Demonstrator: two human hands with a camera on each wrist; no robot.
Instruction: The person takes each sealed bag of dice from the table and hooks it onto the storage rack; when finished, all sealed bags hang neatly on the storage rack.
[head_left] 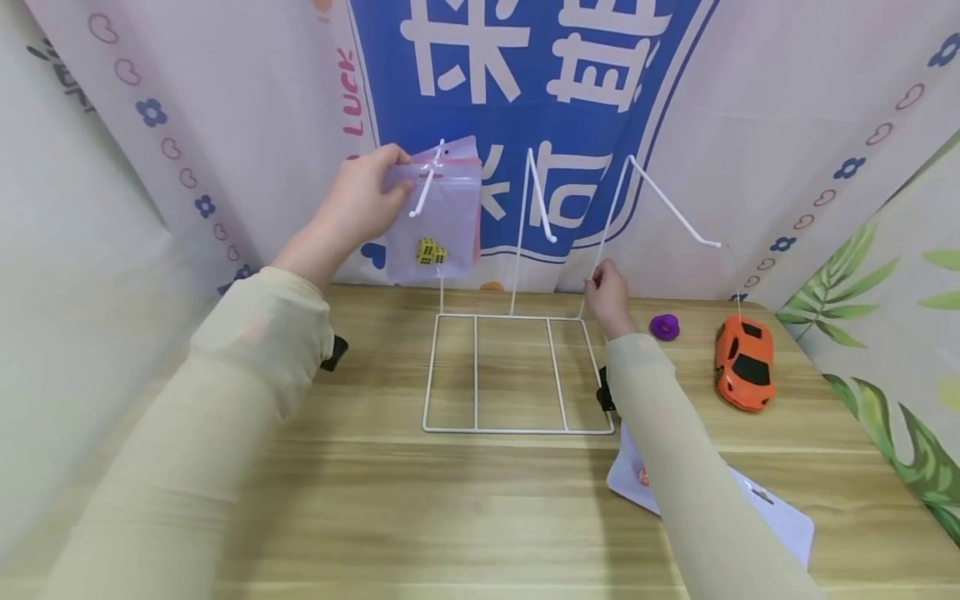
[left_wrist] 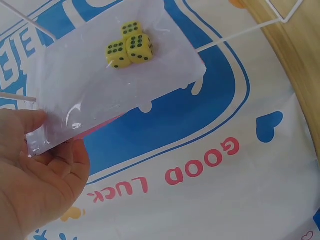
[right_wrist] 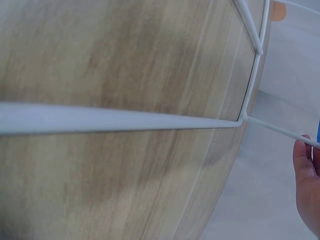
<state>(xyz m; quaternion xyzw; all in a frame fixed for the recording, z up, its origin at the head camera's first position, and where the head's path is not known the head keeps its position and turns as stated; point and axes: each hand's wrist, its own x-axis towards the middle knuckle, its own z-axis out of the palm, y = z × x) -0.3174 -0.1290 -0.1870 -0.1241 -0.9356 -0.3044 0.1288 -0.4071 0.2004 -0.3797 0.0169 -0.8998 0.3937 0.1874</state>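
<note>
A white wire rack (head_left: 517, 431) stands at the back of the wooden table, with three hooks angled forward. Several plastic pouches hang on its left hook (head_left: 423, 198); the front one is a pale purple zip bag (head_left: 459, 204) with yellow dice (left_wrist: 139, 48) inside, and pink shows behind it. My left hand (head_left: 367, 196) pinches this bag's upper left edge between thumb and fingers. Low on the rack's right upright (right_wrist: 275, 131), my right hand (head_left: 607, 296) pinches the wire just above the tabletop. The middle hook (head_left: 542, 200) and right hook (head_left: 675, 204) carry no bag.
To the right lie an orange toy car (head_left: 744, 362) and a small purple ring-shaped object (head_left: 664, 327). Another pale bag (head_left: 780, 512) lies partly under my right forearm. Black clips (head_left: 335, 353) sit beside the rack. A printed curtain (head_left: 300, 100) hangs behind.
</note>
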